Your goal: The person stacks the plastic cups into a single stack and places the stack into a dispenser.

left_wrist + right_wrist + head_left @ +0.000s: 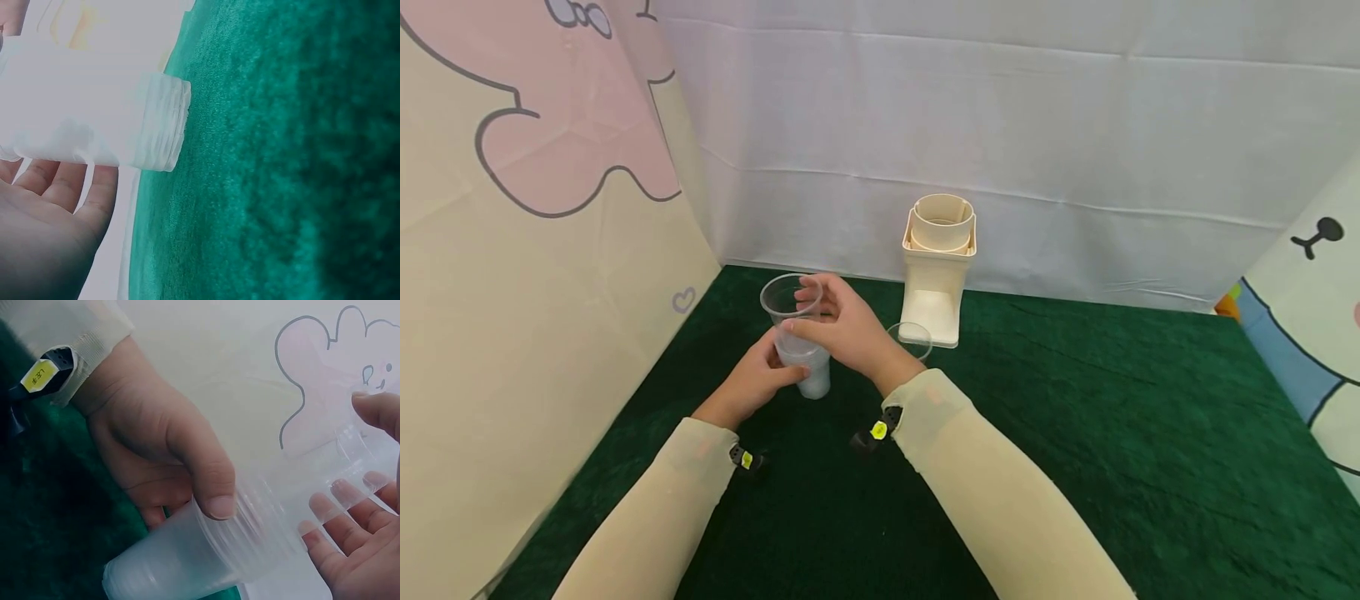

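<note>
Hard to count: the cups nested in the translucent cup stack point(814, 379), with walls merging into a milky blur and washed out almost to white in the left wrist view. Cannot tell contact from gap between its base and the green-covered table point(1120, 425). Half hidden by the wrist of the right hand point(850, 333): a clear round rim point(913, 332), over a body too faint to make out, in front of a cream plastic stand point(929, 292) at the table's far edge. Cut off at the bottom of the head view: both sleeves point(651, 492). Near the table's far left corner, grips the stack with the left hand point(748, 379), thumb on the near side, fingers mostly out of sight behind. With the right hand, holds a clear upper cup point(775, 308) directly above, lower end inside the stack's mouth, between thumb and loosely curved fingers, partly visible through the plastic.
</note>
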A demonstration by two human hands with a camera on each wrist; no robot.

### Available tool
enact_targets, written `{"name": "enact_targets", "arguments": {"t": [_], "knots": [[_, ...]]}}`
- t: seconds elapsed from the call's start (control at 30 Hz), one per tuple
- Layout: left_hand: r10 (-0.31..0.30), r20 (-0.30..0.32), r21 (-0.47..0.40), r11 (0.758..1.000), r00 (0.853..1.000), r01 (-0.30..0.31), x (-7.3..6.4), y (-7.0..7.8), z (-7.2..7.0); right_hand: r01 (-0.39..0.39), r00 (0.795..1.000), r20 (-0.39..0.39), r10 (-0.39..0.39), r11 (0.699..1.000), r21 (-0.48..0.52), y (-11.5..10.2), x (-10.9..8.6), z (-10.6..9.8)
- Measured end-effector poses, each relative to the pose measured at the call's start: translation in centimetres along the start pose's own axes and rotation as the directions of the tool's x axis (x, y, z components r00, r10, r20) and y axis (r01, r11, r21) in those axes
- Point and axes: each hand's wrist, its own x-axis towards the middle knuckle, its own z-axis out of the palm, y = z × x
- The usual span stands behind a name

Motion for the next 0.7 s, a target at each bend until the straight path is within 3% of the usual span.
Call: {"name": "enact_targets", "arguments": {"t": [0.33, 0.7], "knots": [[-0.004, -0.006, 0.014, 1.000, 1.000, 0.004, 0.1, -0.1, 0.1, -0.007, 1.000, -0.022, 0.006, 0.999, -0.040, 0.5, -0.2, 0.1], [-0.004, -0.008, 0.032, 0.999, 1.000, 0.005, 0.0, 0.0, 0.0, -0.081, 0.996, -0.046, 0.077, 0.992, -0.100, 1.5, -0.5, 0.3]]}}
